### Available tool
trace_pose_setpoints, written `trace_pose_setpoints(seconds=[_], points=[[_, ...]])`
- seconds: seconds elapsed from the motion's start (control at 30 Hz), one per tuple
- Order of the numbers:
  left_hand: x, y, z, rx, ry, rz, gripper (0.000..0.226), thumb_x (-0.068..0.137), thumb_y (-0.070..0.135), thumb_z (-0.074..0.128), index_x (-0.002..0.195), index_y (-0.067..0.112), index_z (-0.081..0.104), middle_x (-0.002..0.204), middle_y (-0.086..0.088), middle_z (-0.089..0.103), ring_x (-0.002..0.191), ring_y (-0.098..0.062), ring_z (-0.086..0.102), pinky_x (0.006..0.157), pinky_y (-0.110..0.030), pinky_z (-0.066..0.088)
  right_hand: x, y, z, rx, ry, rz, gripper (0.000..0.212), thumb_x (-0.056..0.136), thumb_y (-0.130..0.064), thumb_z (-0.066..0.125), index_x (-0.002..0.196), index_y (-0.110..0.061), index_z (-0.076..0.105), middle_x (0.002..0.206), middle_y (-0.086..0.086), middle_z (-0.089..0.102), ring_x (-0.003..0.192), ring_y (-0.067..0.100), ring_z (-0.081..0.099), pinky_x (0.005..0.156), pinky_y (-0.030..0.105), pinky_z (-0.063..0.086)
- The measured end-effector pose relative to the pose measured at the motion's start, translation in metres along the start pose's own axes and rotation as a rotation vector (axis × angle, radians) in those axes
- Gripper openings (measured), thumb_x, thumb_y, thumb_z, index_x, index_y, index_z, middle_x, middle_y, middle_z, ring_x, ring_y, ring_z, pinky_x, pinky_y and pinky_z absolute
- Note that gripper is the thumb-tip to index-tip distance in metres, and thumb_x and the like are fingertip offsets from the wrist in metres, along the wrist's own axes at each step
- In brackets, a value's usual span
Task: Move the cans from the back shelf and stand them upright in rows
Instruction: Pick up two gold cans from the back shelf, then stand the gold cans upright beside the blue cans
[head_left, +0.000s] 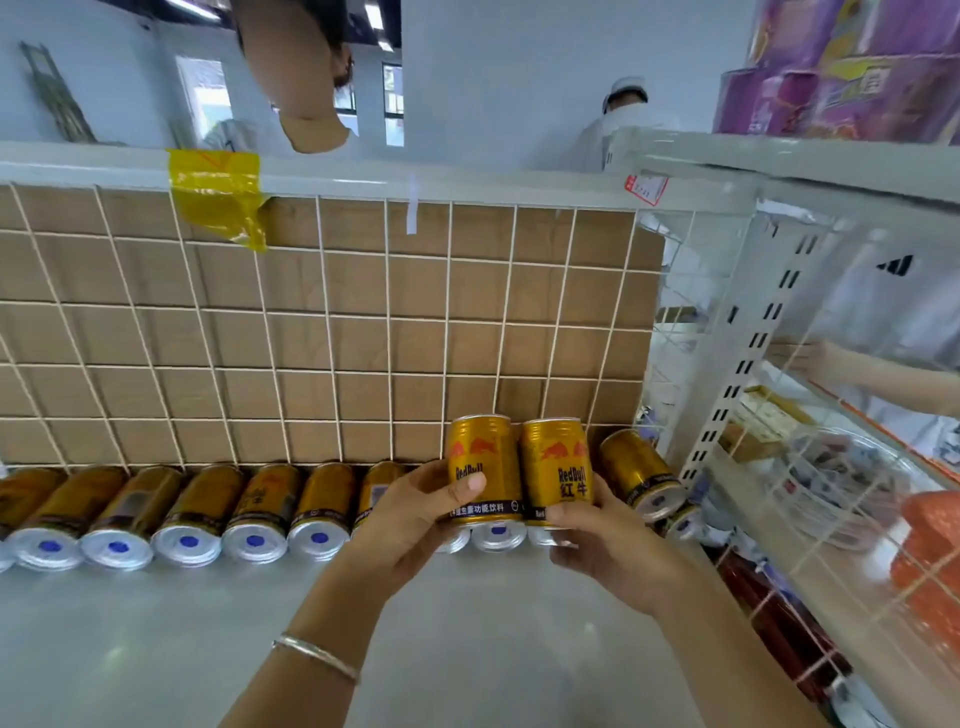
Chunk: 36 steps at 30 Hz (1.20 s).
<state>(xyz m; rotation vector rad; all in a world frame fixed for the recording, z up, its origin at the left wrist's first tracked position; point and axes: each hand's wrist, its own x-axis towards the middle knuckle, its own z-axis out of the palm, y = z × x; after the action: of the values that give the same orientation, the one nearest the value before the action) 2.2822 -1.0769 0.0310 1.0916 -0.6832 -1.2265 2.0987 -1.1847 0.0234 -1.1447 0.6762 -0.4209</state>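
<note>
1. nearest, a thin silver bangle (317, 657) circles the left wrist. under both arms lies the pale, smooth shelf (156, 649), with a dull sheen.
2. the left hand (415, 514) has its fingers (462, 486) curled round the lower half of the left can (485, 452), thumb across the printed front. the can is upright and lifted above the row behind it.
3. the right hand (608, 551) wraps its fingers (563, 512) round the base of the right can (553, 457), also upright and just beside the left one, seemingly touching.
4. both are short gold metal cylinders with a glossy printed skin. they are probably full, so fairly heavy for their size. the walls look stiff but thin enough to dent under a hard squeeze, and the coat looks slippery. a wrap round the middle of the wall seems safest. the flat rimmed bottom should stand steadily, but on its side a can will roll.
5. beneath and left of the fingers runs a row of lying cans (254, 514). their dished silver bottoms with blue dots face forward. right of the right fingers one tilted can (636, 475) leans out of line.
6. beyond the fingers a white wire grid (322, 312) fronts flat brown cardboard (415, 291), with crinkled yellow tape (218, 197) up to the left.
</note>
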Motion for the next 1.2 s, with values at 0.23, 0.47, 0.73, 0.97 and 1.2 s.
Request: trace_pose_setpoints(seconds=[0.23,0.47,0.73,0.97,1.2], points=[[-0.063,0.010,-0.056,-0.098,0.143,0.066,0.059,0.055,0.029,0.085,0.106,0.007,0.066,0.102,-0.012,0.073,0.089,-0.021,0.072,0.068,-0.024,0.057,0.019,0.020,0.075,-0.017,-0.164,0.060,0.070,0.046,-0.029,0.075,0.113,-0.023,0.054,0.092,0.005,0.066,0.077,0.019,0.057,0.069,0.031,0.047],[-0.158,0.029,-0.126,-0.067,0.317,0.110,0.050,0.077,0.019,0.075,0.122,0.004,0.059,0.119,-0.015,0.067,0.111,-0.027,0.064,0.092,-0.030,0.054,0.026,0.041,0.177,0.021,-0.389,0.095,0.062,0.051,-0.032,0.071,0.109,-0.013,0.060,0.095,0.011,0.069,0.079,0.022,0.062,0.078,0.035,0.052],[-0.286,0.057,-0.217,-0.005,0.579,0.169,0.052,0.064,0.017,0.073,0.111,-0.001,0.063,0.104,-0.018,0.071,0.095,-0.029,0.068,0.083,-0.034,0.057,0.008,0.085,0.333,-0.078,-0.536,0.099,0.064,0.055,-0.035,0.074,0.111,-0.009,0.059,0.099,0.013,0.067,0.086,0.025,0.063,0.089,0.039,0.055],[-0.386,0.067,-0.283,-0.029,0.751,0.211,0.028,0.076,-0.001,0.068,0.104,-0.001,0.065,0.083,-0.012,0.073,0.072,-0.019,0.070,0.067,-0.025,0.059,-0.011,0.130,0.453,-0.144,-0.598,0.135,0.050,0.067,-0.025,0.069,0.112,-0.007,0.059,0.089,0.010,0.069,0.071,0.020,0.064,0.079,0.034,0.056],[-0.469,0.067,-0.333,-0.093,0.911,0.234,0.015,0.080,0.000,0.064,0.095,0.003,0.066,0.074,-0.010,0.069,0.067,-0.018,0.067,0.072,-0.029,0.056,-0.031,0.168,0.548,-0.162,-0.665,0.190,0.049,0.066,-0.027,0.066,0.111,-0.008,0.059,0.083,0.011,0.070,0.069,0.019,0.068,0.069,0.030,0.056]])
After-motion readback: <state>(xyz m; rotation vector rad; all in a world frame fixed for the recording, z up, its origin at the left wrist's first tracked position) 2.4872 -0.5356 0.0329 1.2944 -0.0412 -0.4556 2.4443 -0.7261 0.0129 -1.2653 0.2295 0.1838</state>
